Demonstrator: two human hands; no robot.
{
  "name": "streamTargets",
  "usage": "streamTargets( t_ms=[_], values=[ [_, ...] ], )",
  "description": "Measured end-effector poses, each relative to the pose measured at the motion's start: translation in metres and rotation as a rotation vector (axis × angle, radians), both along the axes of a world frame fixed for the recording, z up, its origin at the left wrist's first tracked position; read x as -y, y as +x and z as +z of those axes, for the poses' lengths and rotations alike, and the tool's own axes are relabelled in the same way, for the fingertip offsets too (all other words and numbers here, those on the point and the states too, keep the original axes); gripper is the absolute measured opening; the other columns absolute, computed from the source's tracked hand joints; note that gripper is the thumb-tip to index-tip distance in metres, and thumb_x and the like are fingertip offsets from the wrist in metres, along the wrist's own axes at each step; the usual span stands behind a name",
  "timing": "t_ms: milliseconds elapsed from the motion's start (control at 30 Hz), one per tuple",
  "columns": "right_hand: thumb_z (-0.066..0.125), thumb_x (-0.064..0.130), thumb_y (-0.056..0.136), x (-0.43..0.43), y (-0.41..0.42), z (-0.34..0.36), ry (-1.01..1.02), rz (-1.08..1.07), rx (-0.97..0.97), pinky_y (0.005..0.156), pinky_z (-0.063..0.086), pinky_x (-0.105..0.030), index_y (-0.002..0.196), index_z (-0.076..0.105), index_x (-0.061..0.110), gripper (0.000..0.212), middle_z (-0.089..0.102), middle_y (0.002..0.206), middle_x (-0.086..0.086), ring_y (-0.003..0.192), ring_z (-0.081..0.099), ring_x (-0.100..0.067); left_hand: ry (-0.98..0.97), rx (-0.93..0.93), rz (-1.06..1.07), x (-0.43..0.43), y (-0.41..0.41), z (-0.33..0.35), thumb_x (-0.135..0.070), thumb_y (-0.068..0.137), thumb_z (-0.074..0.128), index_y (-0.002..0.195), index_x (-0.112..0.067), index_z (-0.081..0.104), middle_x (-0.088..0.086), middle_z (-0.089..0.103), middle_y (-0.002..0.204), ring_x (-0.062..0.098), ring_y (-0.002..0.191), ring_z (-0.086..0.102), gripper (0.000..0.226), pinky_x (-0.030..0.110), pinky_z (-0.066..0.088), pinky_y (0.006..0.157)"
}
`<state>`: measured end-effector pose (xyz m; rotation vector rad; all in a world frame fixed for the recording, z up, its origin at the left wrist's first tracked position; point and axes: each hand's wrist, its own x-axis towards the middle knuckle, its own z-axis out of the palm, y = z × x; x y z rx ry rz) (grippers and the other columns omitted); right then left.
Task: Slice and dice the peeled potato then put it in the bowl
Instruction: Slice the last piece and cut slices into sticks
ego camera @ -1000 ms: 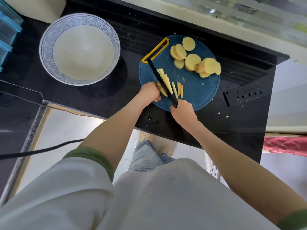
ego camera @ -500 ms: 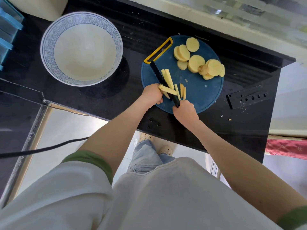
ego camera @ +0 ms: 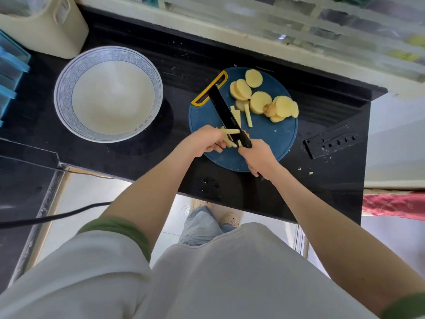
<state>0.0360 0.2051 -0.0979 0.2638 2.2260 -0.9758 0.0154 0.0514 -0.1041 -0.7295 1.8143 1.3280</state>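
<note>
Left hand (ego camera: pixel 204 142), potato sticks (ego camera: pixel 230 131) apparently pinched

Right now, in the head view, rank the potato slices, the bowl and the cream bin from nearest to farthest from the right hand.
1. Slices, on the board just beyond the right hand.
2. Bowl, to the left.
3. Bin, back-left corner.

A matt blue plastic cutting board (ego camera: pixel 271 143) with a yellow grip lies on a polished, speckled black stone-look countertop (ego camera: pixel 184 65), a glossy glazed ceramic bowl (ego camera: pixel 69 88) at its nine o'clock, a matt black perforated plastic sheath (ego camera: pixel 331 141) at three o'clock, a black-coated knife (ego camera: pixel 222 107) beside moist, smooth-cut potato slices (ego camera: pixel 261 102).
</note>
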Motion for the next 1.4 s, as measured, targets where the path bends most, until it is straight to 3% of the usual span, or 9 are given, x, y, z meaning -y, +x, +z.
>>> streamTargets(
  t_ms=[200, 300, 400, 567, 733, 967, 1167, 1300, 1400],
  values=[
    [0.047, 0.018, 0.091, -0.01, -0.006, 0.009, 0.133, 0.087, -0.16, 0.049, 0.035, -0.029, 0.074, 0.045, 0.008, 0.02, 0.042, 0.062, -0.003, 0.053, 0.039, -0.016, 0.153, 0.062, 0.17, 0.007, -0.008, 0.009, -0.023, 0.095, 0.051, 0.094, -0.007, 0.057, 0.009, 0.066, 0.084, 0.018, 0.079, 0.062, 0.018, 0.024, 0.051, 0.068],
    [0.046, 0.019, 0.092, -0.012, -0.009, 0.01, 0.177, 0.079, -0.222, 0.051, 0.032, -0.029, 0.072, 0.046, 0.008, 0.023, 0.044, 0.064, -0.002, 0.059, 0.042, -0.017, 0.059, 0.008, 0.173, 0.007, -0.011, 0.004, -0.018, 0.096, 0.051, 0.084, -0.006, 0.057, 0.008, 0.061, 0.083, 0.015, 0.071, 0.059, 0.018, 0.021, 0.05, 0.062],
    [0.046, 0.018, 0.092, -0.014, -0.012, 0.01, 0.19, 0.042, -0.26, 0.049, 0.031, -0.027, 0.065, 0.04, 0.014, 0.028, 0.044, 0.063, -0.001, 0.058, 0.041, -0.014, -0.079, -0.043, 0.153, 0.011, -0.014, 0.001, -0.014, 0.096, 0.048, 0.097, -0.004, 0.055, 0.01, 0.059, 0.083, 0.014, 0.065, 0.057, 0.012, 0.017, 0.049, 0.048],
    [0.045, 0.018, 0.093, -0.015, -0.013, 0.009, 0.212, -0.011, -0.308, 0.054, 0.03, -0.03, 0.069, 0.041, 0.01, 0.027, 0.042, 0.063, -0.001, 0.062, 0.04, -0.015, -0.181, -0.033, -0.048, 0.01, -0.013, 0.003, -0.033, 0.087, 0.065, 0.082, -0.012, 0.05, 0.008, 0.06, 0.088, 0.014, 0.067, 0.058, 0.027, 0.02, 0.046, 0.046],
    [0.047, 0.02, 0.093, -0.022, -0.011, 0.003, 0.222, -0.107, -0.301, 0.056, 0.033, -0.03, 0.079, 0.048, 0.008, 0.019, 0.046, 0.068, -0.001, 0.066, 0.046, -0.018, -0.207, -0.132, -0.08, -0.013, -0.01, -0.006, -0.039, 0.077, 0.076, 0.122, -0.011, 0.033, 0.003, 0.052, 0.1, 0.014, 0.079, 0.056, 0.068, 0.023, 0.05, 0.048],
    [0.048, 0.019, 0.092, -0.045, -0.006, 0.004, 0.224, -0.225, -0.341, 0.056, 0.035, -0.03, 0.074, 0.047, 0.007, 0.022, 0.044, 0.062, -0.001, 0.057, 0.04, -0.014, -0.405, -0.279, -0.181, -0.038, -0.023, -0.015, -0.02, 0.09, 0.059, 0.13, -0.008, 0.029, 0.013, 0.053, 0.123, 0.029, 0.105, 0.059, 0.051, 0.039, 0.053, 0.081],
    [0.048, 0.022, 0.092, -0.06, -0.012, 0.003, 0.204, -0.202, -0.327, 0.053, 0.033, -0.027, 0.068, 0.042, 0.013, 0.027, 0.043, 0.061, 0.0, 0.053, 0.038, -0.012, -0.437, -0.267, -0.221, -0.026, -0.038, -0.011, -0.017, 0.093, 0.05, 0.132, -0.002, 0.037, 0.015, 0.052, 0.125, 0.028, 0.11, 0.056, 0.043, 0.032, 0.047, 0.074],
    [0.048, 0.024, 0.093, -0.059, -0.019, 0.004, 0.176, -0.16, -0.324, 0.054, 0.034, -0.028, 0.069, 0.043, 0.012, 0.027, 0.044, 0.063, 0.0, 0.055, 0.04, -0.012, -0.467, -0.304, -0.25, -0.012, -0.035, -0.008, -0.022, 0.092, 0.047, 0.117, -0.002, 0.051, 0.018, 0.061, 0.11, 0.024, 0.091, 0.059, 0.033, 0.027, 0.035, 0.051],
    [0.048, 0.024, 0.094, -0.054, -0.023, 0.003, 0.163, -0.107, -0.326, 0.054, 0.034, -0.028, 0.073, 0.046, 0.01, 0.026, 0.044, 0.063, 0.001, 0.056, 0.041, -0.012, -0.524, -0.301, -0.333, -0.001, -0.031, -0.008, -0.013, 0.09, 0.047, 0.11, -0.002, 0.054, 0.017, 0.061, 0.109, 0.028, 0.099, 0.058, 0.024, 0.029, 0.038, 0.062]
  ],
)
